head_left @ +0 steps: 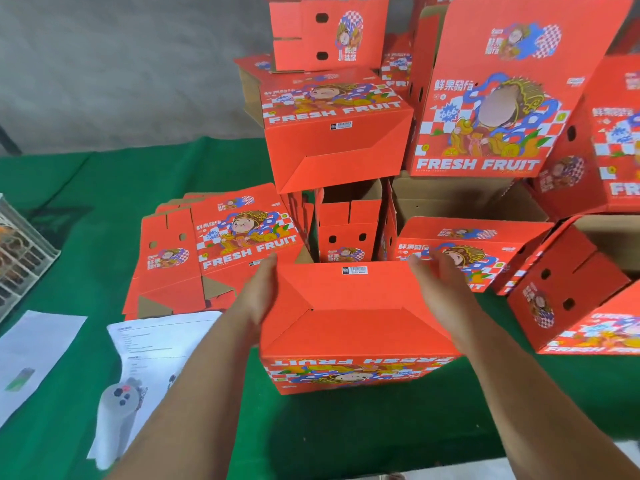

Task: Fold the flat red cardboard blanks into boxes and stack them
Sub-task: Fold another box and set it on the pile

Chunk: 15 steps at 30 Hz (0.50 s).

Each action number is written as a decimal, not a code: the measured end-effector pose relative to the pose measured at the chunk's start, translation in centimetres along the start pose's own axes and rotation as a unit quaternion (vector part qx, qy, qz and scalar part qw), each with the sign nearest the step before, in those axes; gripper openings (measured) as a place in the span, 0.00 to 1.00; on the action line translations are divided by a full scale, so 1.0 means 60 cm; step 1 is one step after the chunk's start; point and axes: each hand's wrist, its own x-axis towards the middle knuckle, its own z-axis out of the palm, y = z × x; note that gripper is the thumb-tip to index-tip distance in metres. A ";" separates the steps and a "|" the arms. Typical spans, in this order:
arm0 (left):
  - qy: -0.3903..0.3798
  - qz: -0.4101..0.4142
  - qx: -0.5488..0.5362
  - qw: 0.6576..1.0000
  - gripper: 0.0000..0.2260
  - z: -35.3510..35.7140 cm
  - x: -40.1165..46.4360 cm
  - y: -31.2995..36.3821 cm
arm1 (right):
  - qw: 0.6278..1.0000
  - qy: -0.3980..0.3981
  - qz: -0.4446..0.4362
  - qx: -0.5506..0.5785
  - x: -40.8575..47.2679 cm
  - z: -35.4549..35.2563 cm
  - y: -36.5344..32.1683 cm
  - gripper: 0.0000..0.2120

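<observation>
Both forearms reach forward from the lower frame edge to the folded box [353, 327], which sits on the green counter [69, 209] directly in front of me. My left hand [261, 294] lies flat against the box's left end, fingers straight and pointing away from me. My right hand [438, 285] lies flat against the right end in the same way. Neither hand curls round anything.

Orientation: the box's long axis runs left to right. Its interlocked bottom flaps face up, with a small barcode label [354, 270] near the far edge. The side panel facing me reads "FRESH FRUIT" upside down.

Left of the box, a pile of flat blanks [214, 247] lies on the counter, the top one printed "FRESH FRUIT" with a cartoon figure. Beyond the box, a second folded box [337, 133] rests bottom flaps toward me on an open box [348, 223]. A large upright box [498, 88] to the right also reads "FRESH FRUIT". Printed paper sheets [156, 344] lie at the lower left.
</observation>
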 end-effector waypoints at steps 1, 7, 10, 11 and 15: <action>-0.039 -0.065 -0.041 0.996 0.26 -0.001 -0.012 -0.002 | 0.998 -0.019 0.043 0.040 0.000 -0.005 0.000 0.29; -0.087 -0.088 -0.093 0.988 0.19 0.008 -0.085 -0.002 | 0.994 -0.005 0.080 0.079 -0.005 -0.049 -0.023 0.16; -0.099 -0.068 -0.143 0.982 0.09 0.006 -0.119 0.010 | 0.989 0.015 0.056 0.134 -0.023 -0.063 -0.034 0.17; -0.117 -0.041 -0.161 0.979 0.07 0.013 -0.129 0.024 | 0.984 0.012 0.060 0.165 -0.033 -0.073 -0.036 0.21; -0.105 0.132 -0.098 0.981 0.32 0.027 -0.165 0.068 | 0.965 -0.054 0.080 0.244 -0.046 -0.100 -0.050 0.33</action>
